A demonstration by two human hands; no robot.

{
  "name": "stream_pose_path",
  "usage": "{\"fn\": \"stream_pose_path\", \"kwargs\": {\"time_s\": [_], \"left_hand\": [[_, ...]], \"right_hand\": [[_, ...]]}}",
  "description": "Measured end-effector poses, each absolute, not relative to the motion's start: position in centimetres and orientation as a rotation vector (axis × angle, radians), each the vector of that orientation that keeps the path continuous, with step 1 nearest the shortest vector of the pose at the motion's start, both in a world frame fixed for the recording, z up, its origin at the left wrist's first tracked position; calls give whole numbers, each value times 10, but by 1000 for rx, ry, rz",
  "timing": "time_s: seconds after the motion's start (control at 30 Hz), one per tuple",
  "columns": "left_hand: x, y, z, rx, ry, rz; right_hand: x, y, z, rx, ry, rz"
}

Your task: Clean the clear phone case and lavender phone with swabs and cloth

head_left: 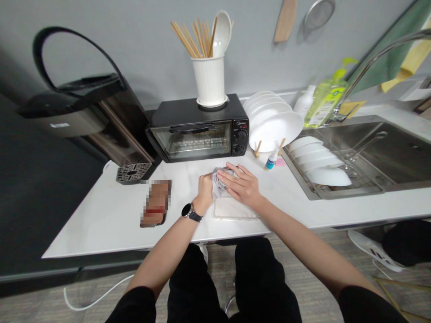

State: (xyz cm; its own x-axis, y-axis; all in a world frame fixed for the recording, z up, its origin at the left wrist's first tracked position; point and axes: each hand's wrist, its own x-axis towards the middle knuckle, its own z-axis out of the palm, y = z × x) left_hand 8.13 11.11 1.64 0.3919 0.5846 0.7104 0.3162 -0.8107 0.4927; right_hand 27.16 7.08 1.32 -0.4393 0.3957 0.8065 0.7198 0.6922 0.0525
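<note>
Above the white counter [188,226], a crumpled grey cloth [218,183] is between my two hands. My left hand [204,192], with a watch on its wrist, is closed round the cloth's left side. My right hand [243,185] presses on the cloth from the right with its fingers bent over it. What the cloth wraps, if anything, is hidden; a small dark edge shows by the fingertips. A clear, flat phone case [235,210] lies just below my hands, partly covered by my right hand. To the left lies a phone-like object [156,204], its surface blurred out.
A black toaster oven [198,139] bears a white chopstick holder [209,78]. A tall dispenser [101,116] stands left. Right are racked plates [276,130], a small bottle [271,159], soap [325,101] and a sink [400,157] with bowls [328,176]. A person's shoe [375,251] shows lower right.
</note>
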Motion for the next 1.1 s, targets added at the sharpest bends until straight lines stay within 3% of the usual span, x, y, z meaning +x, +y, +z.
{"fn": "stream_pose_path", "kwargs": {"time_s": [0.33, 1.1], "left_hand": [[85, 115, 13, 2627, 1056, 1311], [79, 113, 13, 2409, 811, 1376]], "right_hand": [[284, 75, 16, -1061, -1792, -531], [272, 71, 14, -839, -2052, -530]]}}
